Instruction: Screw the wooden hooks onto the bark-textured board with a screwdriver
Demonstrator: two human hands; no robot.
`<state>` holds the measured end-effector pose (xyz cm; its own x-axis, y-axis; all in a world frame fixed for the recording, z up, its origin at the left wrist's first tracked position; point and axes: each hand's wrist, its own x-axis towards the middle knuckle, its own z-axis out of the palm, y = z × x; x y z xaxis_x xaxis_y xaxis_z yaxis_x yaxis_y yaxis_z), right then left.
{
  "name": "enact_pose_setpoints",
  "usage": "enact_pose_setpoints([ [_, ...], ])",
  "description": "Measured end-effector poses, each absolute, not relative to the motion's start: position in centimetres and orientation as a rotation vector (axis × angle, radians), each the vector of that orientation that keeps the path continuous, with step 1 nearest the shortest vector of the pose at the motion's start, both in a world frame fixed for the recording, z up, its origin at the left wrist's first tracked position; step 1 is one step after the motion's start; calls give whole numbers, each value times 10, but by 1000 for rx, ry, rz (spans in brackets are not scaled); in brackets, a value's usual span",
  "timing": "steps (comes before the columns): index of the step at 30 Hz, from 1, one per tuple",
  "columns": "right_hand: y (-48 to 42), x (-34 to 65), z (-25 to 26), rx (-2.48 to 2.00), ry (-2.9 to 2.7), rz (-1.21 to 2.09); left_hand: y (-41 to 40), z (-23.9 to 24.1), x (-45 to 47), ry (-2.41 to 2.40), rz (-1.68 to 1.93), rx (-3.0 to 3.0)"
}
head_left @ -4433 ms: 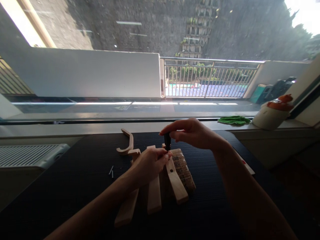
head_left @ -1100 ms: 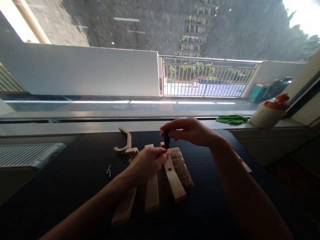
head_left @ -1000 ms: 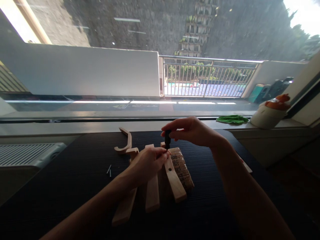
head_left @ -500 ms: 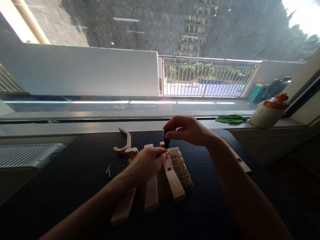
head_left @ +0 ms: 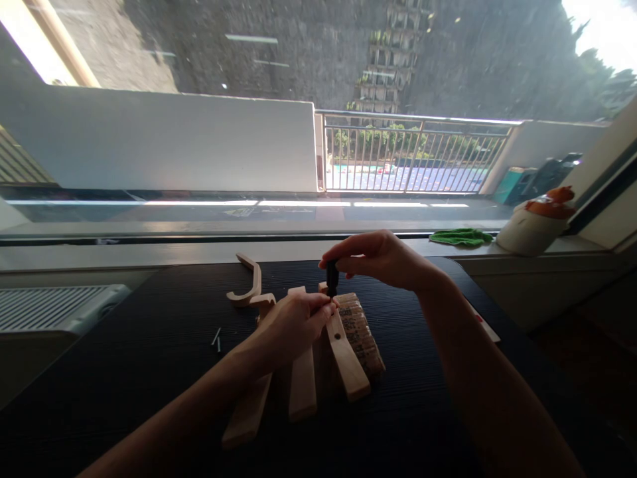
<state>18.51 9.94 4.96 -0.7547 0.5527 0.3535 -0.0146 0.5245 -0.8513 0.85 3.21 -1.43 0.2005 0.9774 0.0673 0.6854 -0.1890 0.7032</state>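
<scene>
My right hand pinches the top of a black-handled screwdriver, which stands upright over the far end of a wooden piece with a dark hole in it. At the screwdriver's lower end, the fingers of my left hand are closed on the wooden piece; the tip is hidden behind them. Under the piece's right side lies a bundle of brown slats with printed marks. Two more wooden pieces, a straight bar and a longer one, lie beneath and beside my left hand.
A curved wooden part and a few loose screws lie on the black table at left. A flat card-like thing is partly behind my right arm. A green cloth and a white pot sit on the sill.
My right hand's fingers have shifted and spread slightly on top of the screwdriver, with the wrist turned a little right. My left hand and the wooden pieces stay put.
</scene>
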Motion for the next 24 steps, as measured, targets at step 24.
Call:
enact_pose_setpoints([
  [24, 107, 179, 39, -454, -2086, 1127, 34, -17, 7, 1529, 681, 2005],
])
